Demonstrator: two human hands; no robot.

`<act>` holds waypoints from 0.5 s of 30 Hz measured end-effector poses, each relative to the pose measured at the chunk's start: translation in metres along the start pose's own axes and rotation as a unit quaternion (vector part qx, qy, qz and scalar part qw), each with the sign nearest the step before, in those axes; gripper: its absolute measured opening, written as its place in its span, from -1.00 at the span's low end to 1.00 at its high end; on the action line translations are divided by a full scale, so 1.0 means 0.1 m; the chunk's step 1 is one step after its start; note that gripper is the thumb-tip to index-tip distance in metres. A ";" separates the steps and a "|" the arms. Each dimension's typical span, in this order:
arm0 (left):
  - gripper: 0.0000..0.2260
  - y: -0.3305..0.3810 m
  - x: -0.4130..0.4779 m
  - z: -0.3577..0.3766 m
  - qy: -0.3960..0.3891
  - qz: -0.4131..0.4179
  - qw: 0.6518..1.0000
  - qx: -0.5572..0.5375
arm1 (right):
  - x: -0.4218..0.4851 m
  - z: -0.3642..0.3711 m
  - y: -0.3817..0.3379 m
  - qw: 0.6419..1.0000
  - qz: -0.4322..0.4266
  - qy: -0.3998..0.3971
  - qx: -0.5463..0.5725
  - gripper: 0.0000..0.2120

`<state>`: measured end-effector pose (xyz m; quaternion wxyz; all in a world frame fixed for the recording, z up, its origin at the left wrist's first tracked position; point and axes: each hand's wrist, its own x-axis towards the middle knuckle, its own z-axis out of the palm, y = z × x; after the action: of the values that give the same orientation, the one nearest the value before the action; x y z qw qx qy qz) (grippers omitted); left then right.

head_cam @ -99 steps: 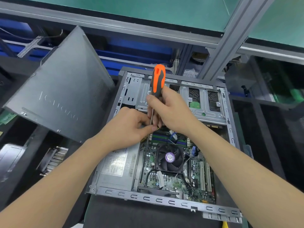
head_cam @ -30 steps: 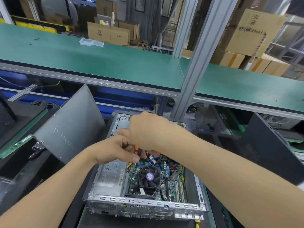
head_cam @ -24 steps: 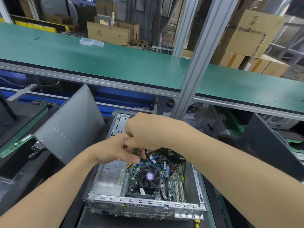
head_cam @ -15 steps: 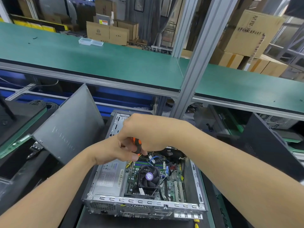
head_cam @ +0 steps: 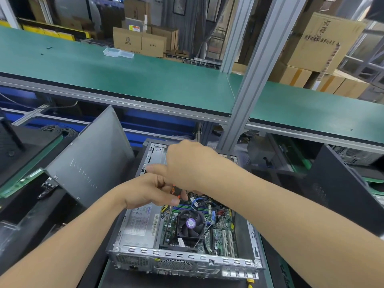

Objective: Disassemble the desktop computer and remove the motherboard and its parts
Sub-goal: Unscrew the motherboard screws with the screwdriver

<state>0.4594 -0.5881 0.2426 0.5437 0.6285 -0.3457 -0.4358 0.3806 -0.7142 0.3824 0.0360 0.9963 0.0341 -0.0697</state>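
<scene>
The motherboard (head_cam: 223,235) sits in the open case (head_cam: 187,255), which lies on its side low in the middle of my view. The board looks fully fitted. The fan (head_cam: 190,223) is on top of it, the memory sticks (head_cam: 185,207) are in their slots, and the blue cable (head_cam: 195,202) and other wires run across it. The power supply (head_cam: 141,227) is in its bay just left of the board.

I judge the job to be at an early stage. The case is open, but none of the board's parts is out yet.

Above the far end of the board my right hand (head_cam: 187,163) is curled down over the screwdriver (head_cam: 173,189), of which only a bit of orange and black handle shows. My left hand (head_cam: 149,190) meets it from below with fingers bent in against the tool. I cannot tell whether they pinch it or only steady it. The tip and whatever it works on are hidden under my hands.

The side panel (head_cam: 91,159) is off and leans against other gear to the left. A green shelf (head_cam: 124,75) runs across above the case.
</scene>
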 end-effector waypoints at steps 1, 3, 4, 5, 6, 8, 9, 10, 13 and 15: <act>-0.40 0.00 0.01 0.01 -0.009 0.006 1.000 -0.007 | 0.02 0.02 0.00 1.000 0.001 -0.002 0.019 -0.43; -0.48 0.01 0.02 0.01 -0.017 0.026 0.999 -0.016 | 0.07 0.04 0.04 1.000 -0.025 -0.007 0.014 -0.51; -0.49 0.03 0.02 0.02 -0.012 0.026 0.999 -0.023 | 0.07 0.03 0.06 0.999 -0.047 -0.007 0.010 -0.54; -0.45 0.02 0.02 0.01 -0.005 0.030 0.999 -0.036 | 0.08 0.02 0.08 0.997 -0.070 -0.015 0.008 -0.56; -0.41 0.02 0.02 0.01 -0.003 0.028 0.999 -0.033 | 0.09 0.01 0.11 0.995 -0.096 -0.025 0.001 -0.60; -0.42 0.00 0.01 0.01 0.003 0.035 0.999 -0.002 | 0.06 -0.06 0.15 0.987 -0.146 -0.061 -0.023 -0.73; -0.47 -0.01 0.01 0.00 0.008 0.038 0.999 0.005 | 0.05 -0.10 0.17 0.982 -0.165 -0.084 -0.024 -0.79; -0.53 -0.02 0.00 -0.01 0.014 0.038 0.999 0.008 | 0.03 -0.13 0.19 0.979 -0.178 -0.098 -0.021 -0.80; -0.60 -0.05 0.01 -0.02 0.026 0.048 0.998 0.013 | -0.01 -0.17 0.21 0.979 -0.178 -0.094 -0.026 -0.71; -0.63 -0.06 0.01 -0.03 0.031 0.047 0.998 0.007 | -0.02 -0.17 0.21 0.980 -0.171 -0.092 -0.031 -0.67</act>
<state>0.4621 -0.5871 0.2367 0.5694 0.6284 -0.3612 -0.3878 0.3828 -0.7339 0.4006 0.0571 0.9635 0.2028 -0.1652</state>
